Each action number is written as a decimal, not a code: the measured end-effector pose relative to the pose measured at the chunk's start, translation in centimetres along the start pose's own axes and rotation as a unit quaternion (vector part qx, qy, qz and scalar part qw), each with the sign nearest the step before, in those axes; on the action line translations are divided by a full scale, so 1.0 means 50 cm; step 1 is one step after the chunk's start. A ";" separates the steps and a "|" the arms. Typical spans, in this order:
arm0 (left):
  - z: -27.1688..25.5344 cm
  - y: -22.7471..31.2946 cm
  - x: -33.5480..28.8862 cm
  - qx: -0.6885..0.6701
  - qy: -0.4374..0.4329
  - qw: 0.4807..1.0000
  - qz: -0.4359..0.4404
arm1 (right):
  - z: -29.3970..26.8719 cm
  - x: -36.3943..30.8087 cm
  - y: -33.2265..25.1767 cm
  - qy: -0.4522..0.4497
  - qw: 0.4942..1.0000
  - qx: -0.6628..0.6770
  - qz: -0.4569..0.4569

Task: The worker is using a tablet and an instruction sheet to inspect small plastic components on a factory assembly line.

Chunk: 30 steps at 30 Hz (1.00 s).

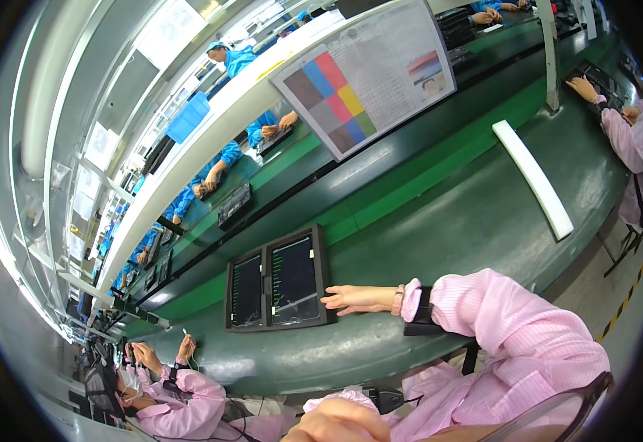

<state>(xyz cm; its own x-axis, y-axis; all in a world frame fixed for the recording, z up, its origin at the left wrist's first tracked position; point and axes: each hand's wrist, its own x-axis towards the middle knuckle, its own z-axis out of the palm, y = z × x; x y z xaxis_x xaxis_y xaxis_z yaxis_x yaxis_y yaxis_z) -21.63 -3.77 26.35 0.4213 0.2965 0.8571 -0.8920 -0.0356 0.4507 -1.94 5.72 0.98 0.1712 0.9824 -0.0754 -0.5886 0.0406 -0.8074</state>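
Note:
On the green bench, a black two-compartment tray point(267, 280) holds two flat dark panels, the left panel point(246, 289) and the right panel point(294, 276). Each has a row of green marks along one side and small pale tabs. My right hand point(358, 297) lies at the tray's right edge, fingers stretched out, with nothing visible in it. Its fingertips are against or very near the frame; which one I cannot tell. What seems to be my left hand point(340, 421) is blurred and cut off at the lower edge, its fingers hidden.
A long white strip point(533, 180) lies on the bench to the right. A printed colour-block sheet point(365, 77) hangs above the far edge. Co-workers in pink sit left and right; others in blue work across the line. A dark device point(234, 206) rests on the far belt.

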 end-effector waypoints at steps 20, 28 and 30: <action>-0.074 -0.630 -0.204 -0.291 0.110 0.758 -0.573 | -0.290 -0.395 -0.083 0.220 0.906 0.274 -0.235; -0.111 -0.681 -0.279 -0.308 0.135 0.734 -0.590 | -0.291 -0.379 -0.062 0.205 0.935 0.176 -0.228; -0.114 -0.681 -0.274 -0.308 0.131 0.725 -0.602 | -0.288 -0.380 -0.064 0.209 0.935 0.179 -0.225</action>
<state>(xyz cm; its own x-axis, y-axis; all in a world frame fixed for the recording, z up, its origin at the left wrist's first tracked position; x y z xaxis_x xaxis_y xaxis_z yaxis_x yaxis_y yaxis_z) 2.02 -1.18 -2.13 0.9817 -0.0669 -0.1782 0.1579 0.8092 0.5660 8.07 -15.72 -3.43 0.7152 0.6966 -0.0569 -0.5957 0.5650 -0.5709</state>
